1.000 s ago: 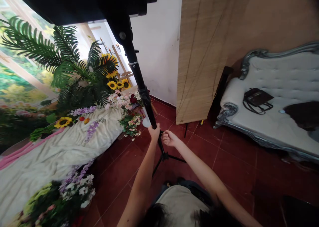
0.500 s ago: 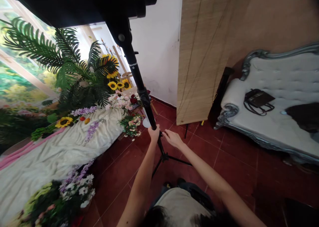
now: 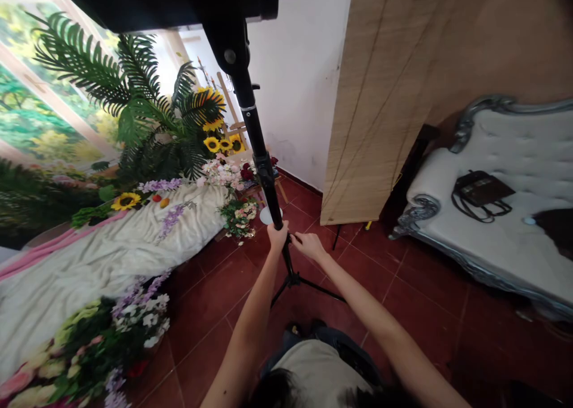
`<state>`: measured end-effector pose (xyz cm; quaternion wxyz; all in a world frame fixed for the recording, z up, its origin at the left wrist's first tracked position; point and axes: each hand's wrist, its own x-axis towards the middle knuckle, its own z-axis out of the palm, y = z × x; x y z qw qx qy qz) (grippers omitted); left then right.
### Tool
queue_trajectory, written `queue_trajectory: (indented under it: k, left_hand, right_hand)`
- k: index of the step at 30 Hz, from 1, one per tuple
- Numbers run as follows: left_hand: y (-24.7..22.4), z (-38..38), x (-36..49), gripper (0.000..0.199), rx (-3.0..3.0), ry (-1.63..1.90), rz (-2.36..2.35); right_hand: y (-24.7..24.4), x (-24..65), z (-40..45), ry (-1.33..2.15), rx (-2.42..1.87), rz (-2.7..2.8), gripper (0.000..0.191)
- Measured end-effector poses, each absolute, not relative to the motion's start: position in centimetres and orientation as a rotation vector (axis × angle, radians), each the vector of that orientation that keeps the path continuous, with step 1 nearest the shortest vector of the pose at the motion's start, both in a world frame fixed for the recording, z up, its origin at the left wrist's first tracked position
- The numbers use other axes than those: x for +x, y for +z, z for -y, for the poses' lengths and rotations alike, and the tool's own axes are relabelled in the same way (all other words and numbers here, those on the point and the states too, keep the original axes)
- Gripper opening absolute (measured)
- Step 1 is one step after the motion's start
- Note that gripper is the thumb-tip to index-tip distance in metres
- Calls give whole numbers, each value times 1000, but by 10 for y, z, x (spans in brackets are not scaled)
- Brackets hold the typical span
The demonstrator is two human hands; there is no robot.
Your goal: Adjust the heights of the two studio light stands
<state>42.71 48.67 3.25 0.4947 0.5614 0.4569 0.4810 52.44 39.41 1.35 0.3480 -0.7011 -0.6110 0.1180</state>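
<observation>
A black light stand (image 3: pixel 255 134) rises from its spread tripod legs on the floor and leans toward the upper left, with a large black fixture (image 3: pixel 179 5) on top. My left hand (image 3: pixel 278 236) is wrapped round the pole at its lower part. Just right of the pole, my right hand (image 3: pixel 307 244) is closed with its fingertips at a small black knob (image 3: pixel 290 238) on the stand. The knob is partly hidden by the fingers.
On the left, a bed with a white blanket (image 3: pixel 197 217) has flowers and palm leaves around it. A bamboo blind (image 3: pixel 362 127) hangs ahead. At the right, a tufted white sofa (image 3: pixel 501 229) holds a dark bag (image 3: pixel 483 188). The floor has red tiles (image 3: pixel 215 324).
The view has turned slightly left, so the blind, sofa and plants appear farther right. Both hands keep their places on the stand, the right fingers curled a little more.
</observation>
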Motion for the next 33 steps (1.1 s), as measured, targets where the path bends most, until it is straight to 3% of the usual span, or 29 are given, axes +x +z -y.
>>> queue_trajectory:
  k: [6,9,21,24,27,33]
  left_hand:
    - [32,-484,427,20,1369,1167,-1122]
    - [34,-482,427,24,1359,1123,-1100]
    - [22,-439,431,33,1367,1389,-1078]
    - [-3,-406,415,40,1282,1433,-1077]
    - [-50,-357,379,41,1059,1234,-1242]
    - [-158,-200,236,23,349,842,-1777]
  right_hand:
    - [11,525,-395,793,-1535,1401,64]
    - [11,525,-394,1026,-1462,1306,65]
    - [14,535,-386,853,-1440,1443,64]
    - [14,532,-383,821,-1461,1461,65]
    - [14,527,-379,838,-1477,1425,66]
    - [7,517,-373,844,-1593,1305,70]
